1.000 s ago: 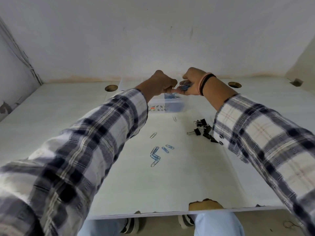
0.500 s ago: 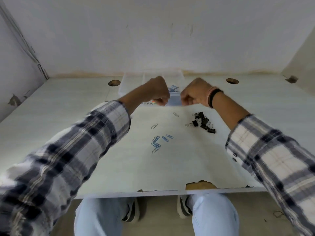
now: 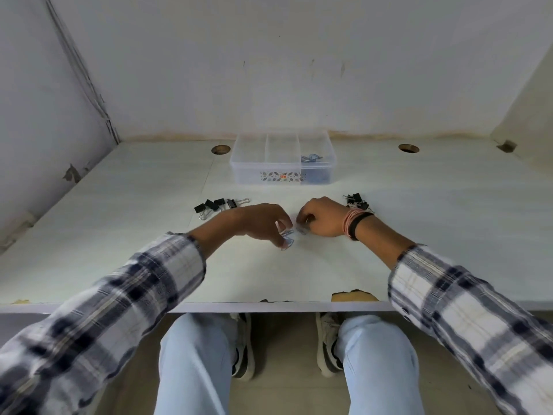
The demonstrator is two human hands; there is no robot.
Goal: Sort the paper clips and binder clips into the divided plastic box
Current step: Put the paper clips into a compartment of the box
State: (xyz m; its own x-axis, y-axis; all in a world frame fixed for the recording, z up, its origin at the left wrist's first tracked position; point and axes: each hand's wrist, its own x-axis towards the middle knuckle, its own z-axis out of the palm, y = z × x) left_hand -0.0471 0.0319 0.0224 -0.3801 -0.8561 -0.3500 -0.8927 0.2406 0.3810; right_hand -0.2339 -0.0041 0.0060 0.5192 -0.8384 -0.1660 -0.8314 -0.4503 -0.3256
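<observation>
I log: left hand pinching blue paper clips; right hand curled, hold unclear; binder clips flanking; box beyond.

The divided box is sitting beyond both hands; binder clips are lying behind the left hand, more binder clips behind the right hand.
</observation>
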